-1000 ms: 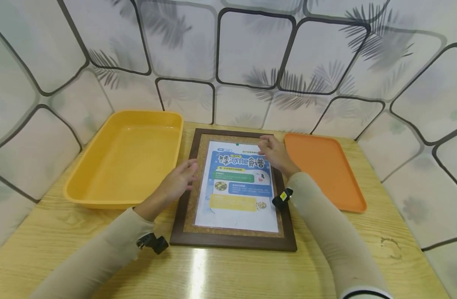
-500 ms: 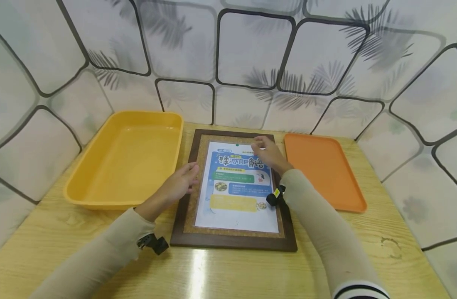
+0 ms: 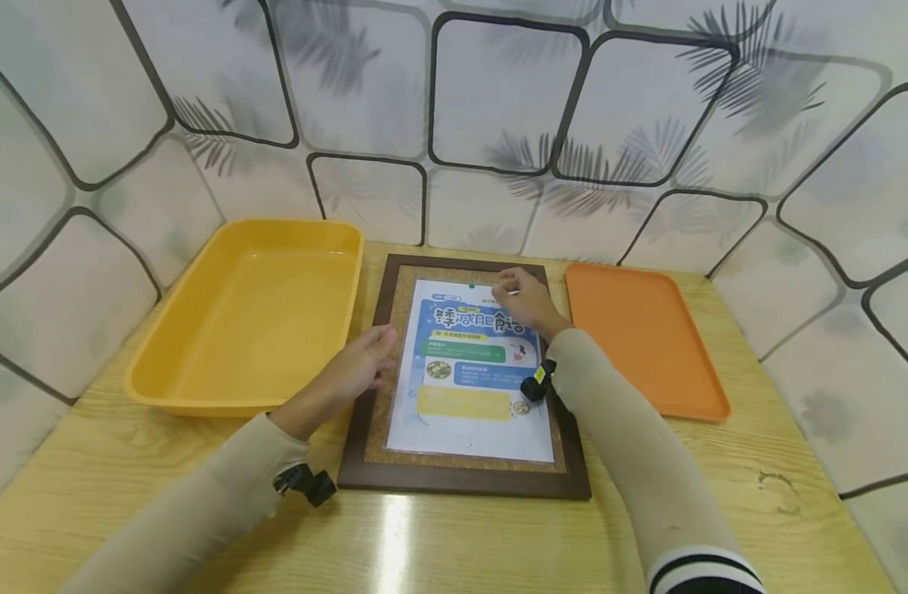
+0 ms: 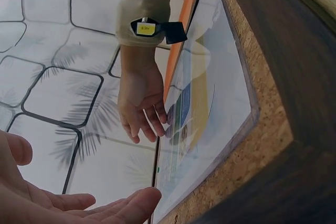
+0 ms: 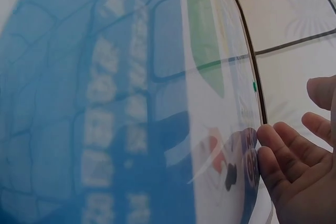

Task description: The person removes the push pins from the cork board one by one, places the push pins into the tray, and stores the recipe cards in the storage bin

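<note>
A corkboard with a dark brown frame [image 3: 461,481] lies on the table. On it a laminated sheet [image 3: 469,441], blue and white with Chinese characters, is held by a green pushpin [image 3: 472,286] at its top edge. My left hand [image 3: 353,363] hovers over the board's left side, fingers loosely extended and nothing between them. Over the sheet's upper right, my right hand [image 3: 528,299] has its fingers relaxed and holds nothing. In the right wrist view, the right hand's fingertips [image 5: 264,132] are right at the sheet's surface.
A deep yellow tray [image 3: 172,404] stands left of the board, close to my left forearm. To the right lies a flat orange tray [image 3: 647,338]. A patterned wall [image 3: 498,91] rises behind the wooden table [image 3: 498,544].
My right hand has moved left across the top of the sheet, toward the green pushpin. My left hand has stayed almost in place. Board and sheet have not visibly moved.
</note>
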{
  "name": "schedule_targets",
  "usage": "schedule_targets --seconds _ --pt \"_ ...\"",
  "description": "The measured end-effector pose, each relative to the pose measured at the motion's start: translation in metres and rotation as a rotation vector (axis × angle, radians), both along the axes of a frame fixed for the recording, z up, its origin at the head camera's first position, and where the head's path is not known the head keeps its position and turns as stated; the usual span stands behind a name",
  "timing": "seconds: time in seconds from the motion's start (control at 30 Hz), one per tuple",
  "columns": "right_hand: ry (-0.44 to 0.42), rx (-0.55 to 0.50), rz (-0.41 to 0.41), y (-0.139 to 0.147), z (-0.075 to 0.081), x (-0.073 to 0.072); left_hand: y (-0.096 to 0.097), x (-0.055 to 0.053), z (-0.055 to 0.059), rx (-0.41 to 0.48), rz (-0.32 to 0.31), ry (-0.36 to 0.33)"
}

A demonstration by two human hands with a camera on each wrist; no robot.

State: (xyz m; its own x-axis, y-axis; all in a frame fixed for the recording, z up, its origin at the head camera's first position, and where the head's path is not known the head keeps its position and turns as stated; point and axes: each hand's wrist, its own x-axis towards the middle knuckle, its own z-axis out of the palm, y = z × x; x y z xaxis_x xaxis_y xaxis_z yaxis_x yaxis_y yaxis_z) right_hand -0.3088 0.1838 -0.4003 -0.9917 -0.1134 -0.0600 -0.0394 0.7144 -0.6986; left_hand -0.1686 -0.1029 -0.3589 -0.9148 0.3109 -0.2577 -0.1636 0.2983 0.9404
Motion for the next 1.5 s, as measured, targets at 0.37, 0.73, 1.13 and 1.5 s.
schedule_targets --seconds 0.37,0.73,1.13,1.5 --pt "0.033 0.029 0.011 -0.011 0.0 -0.01 0.003 0.0 0.001 -0.01 0.042 -0.083" --pt "0.046 0.098 0.026 -0.017 -0.003 -0.017 0.007 0.004 -0.002 -0.037 0.065 -0.141" --pt "0.032 0.185 0.016 -0.022 -0.004 -0.028 0.013 0.0 -0.005 -0.027 0.116 -0.171" --pt "0.053 0.154 0.032 -0.028 -0.011 -0.039 0.013 -0.007 -0.012 0.258 0.231 -0.352"
